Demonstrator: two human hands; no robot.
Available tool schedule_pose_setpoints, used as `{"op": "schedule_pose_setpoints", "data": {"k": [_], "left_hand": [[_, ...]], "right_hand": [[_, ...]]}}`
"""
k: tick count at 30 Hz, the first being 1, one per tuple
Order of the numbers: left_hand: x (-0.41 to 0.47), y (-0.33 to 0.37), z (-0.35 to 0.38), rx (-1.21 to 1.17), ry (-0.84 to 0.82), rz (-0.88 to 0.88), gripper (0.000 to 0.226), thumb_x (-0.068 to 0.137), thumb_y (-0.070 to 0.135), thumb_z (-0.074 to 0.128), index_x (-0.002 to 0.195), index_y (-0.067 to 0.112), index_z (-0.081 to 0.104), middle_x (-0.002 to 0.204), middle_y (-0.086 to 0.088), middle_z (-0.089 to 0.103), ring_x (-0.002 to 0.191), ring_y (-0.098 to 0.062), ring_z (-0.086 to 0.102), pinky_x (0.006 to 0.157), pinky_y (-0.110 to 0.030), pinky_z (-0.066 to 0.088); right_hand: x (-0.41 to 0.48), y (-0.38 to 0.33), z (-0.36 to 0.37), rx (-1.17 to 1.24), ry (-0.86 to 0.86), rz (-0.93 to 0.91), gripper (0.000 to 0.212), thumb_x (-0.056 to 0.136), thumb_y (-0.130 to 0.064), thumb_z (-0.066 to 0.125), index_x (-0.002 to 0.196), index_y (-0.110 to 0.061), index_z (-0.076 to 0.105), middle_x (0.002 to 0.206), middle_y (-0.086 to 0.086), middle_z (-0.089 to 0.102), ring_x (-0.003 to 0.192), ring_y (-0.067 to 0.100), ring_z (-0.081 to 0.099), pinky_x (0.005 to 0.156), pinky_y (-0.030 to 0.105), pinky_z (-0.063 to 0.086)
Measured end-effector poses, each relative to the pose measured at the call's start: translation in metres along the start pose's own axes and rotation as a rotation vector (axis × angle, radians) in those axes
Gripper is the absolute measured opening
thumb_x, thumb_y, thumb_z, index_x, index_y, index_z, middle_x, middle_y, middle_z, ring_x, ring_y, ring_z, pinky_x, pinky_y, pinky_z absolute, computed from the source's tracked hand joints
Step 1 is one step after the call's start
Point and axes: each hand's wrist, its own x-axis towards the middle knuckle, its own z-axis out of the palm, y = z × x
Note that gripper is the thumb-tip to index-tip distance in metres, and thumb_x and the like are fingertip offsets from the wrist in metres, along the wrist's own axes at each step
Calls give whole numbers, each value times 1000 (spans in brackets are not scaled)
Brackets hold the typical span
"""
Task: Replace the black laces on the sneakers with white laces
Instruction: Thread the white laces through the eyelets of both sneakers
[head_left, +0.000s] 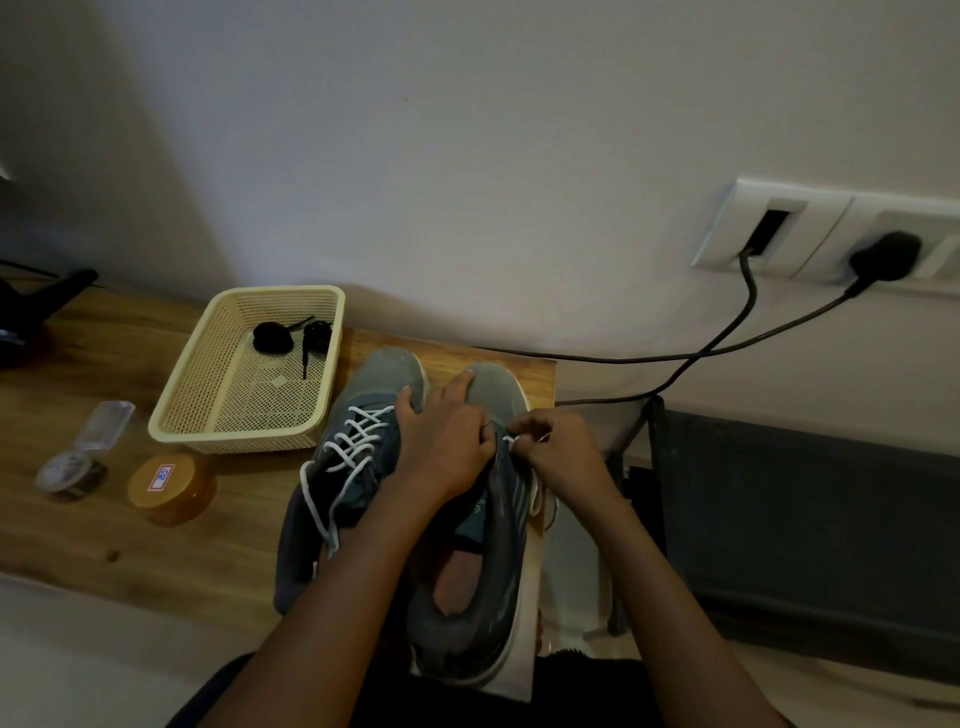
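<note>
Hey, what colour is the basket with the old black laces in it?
The basket is a pale cream-yellow plastic mesh, seen in the head view.

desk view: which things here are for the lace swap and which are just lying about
job: laced sneaker, sneaker in hand, white lace, black laces, basket
lying about: orange-lidded jar, small clear container, wall plug, cables

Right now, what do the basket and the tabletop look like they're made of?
The basket looks like moulded plastic, cream with a matte finish: its walls and floor are a regular mesh of small holes under a smooth, thick rim. The tabletop looks like wood with a low sheen, showing brown grain streaks and a dark knot; it could also be wood-look laminate.
</note>
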Motion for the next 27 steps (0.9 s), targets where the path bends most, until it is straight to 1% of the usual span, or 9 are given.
{"op": "schedule_pose_setpoints", "data": {"k": [4, 6, 8, 12, 14, 17, 21, 24, 27], "left_hand": [[1, -3, -4, -90, -45, 66, 15, 92, 24, 53, 82, 18, 62, 158, 3, 15, 134, -20, 34, 110, -45, 29], [2, -4, -5, -110, -43, 87, 15, 92, 22, 54, 81, 16, 62, 158, 2, 15, 130, -20, 39, 106, -42, 35], [2, -4, -4, -113, -40, 93, 16, 92, 22, 53, 81, 14, 62, 158, 1, 16, 128, -21, 41, 104, -42, 37], [2, -5, -4, -153, -53, 86, 16, 91, 21, 54, 77, 16, 59, 158, 3, 15, 122, -23, 47, 97, -40, 42], [1, -5, -5, -170, -67, 77, 15, 91, 21, 55, 77, 17, 57, 158, 4, 14, 117, -24, 51, 93, -39, 44], [1, -5, -7, -197, -45, 50, 13, 91, 18, 54, 84, 8, 58, 157, 1, 19, 103, -26, 58, 86, -41, 48], [2, -9, -9, -218, -20, 66, 9, 90, 18, 55, 91, 10, 59, 154, -2, 27, 121, -22, 51, 96, -39, 43], [2, -7, -7, -161, -25, 65, 9, 87, 19, 61, 93, 16, 67, 157, 2, 23, 124, -20, 49, 95, -36, 45], [1, -4, -6, -112, 18, 50, 11, 85, 23, 66, 94, 22, 72, 157, 6, 22, 122, -19, 50, 92, -35, 47]], "right_hand": [[0, 1, -2, 2, -3, 12, 21, 84, -1, 63, 103, -1, 68, 90, 0, 58, 87, 11, 53, 75, 20, 42], [1, 1, -2, -8, -15, 9, 22, 83, -1, 64, 105, -1, 68, 92, 0, 57, 89, 11, 52, 77, 21, 41], [1, 0, -3, -12, -24, 14, 23, 82, 1, 64, 105, 0, 68, 93, 0, 56, 88, 10, 52, 75, 20, 39], [1, 0, -5, 12, -26, 18, 22, 80, 6, 63, 100, -2, 68, 81, -7, 53, 69, 2, 48, 60, 11, 38], [1, 1, -5, 30, 0, 22, 18, 79, 6, 63, 89, -9, 66, 78, -6, 54, 70, 9, 51, 59, 14, 39], [2, 2, -4, 45, 35, 37, 28, 79, 3, 67, 71, -21, 55, 72, -5, 54, 65, 12, 51, 55, 18, 38], [2, 3, -5, 59, 8, 34, 29, 79, 2, 68, 68, -22, 54, 71, -1, 58, 60, 9, 52, 51, 17, 39], [1, 2, -8, 63, -22, 16, 20, 80, 0, 66, 71, -17, 58, 73, -1, 60, 64, 9, 54, 52, 15, 40], [2, 1, -10, 31, -29, -7, 9, 84, -6, 65, 77, -12, 63, 73, -9, 57, 70, 2, 53, 54, 5, 39]]}}
